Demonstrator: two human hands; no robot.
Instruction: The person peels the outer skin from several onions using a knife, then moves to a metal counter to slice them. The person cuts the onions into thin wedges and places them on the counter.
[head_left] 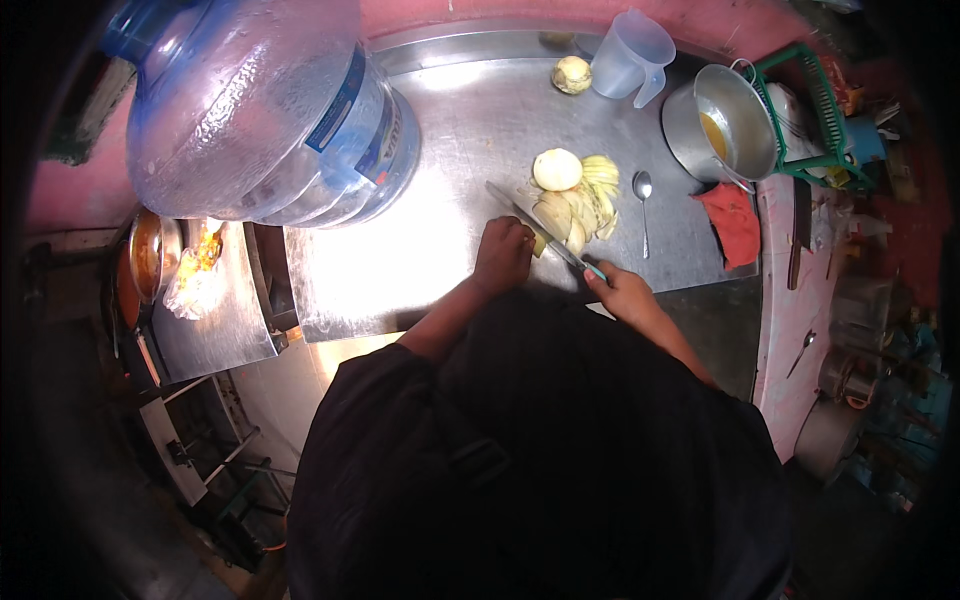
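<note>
My left hand presses down on a pale peeled vegetable piece on the steel counter. My right hand grips the handle of a long knife, whose blade runs up and left past the left hand's fingers. Just beyond the blade lies a heap of pale slices with a round peeled half on top. A metal spoon lies to the right of the heap.
A big clear water jug lies on the counter's left. At the back stand another peeled vegetable, a plastic measuring jug and a steel pot. A red cloth and a green rack are at right.
</note>
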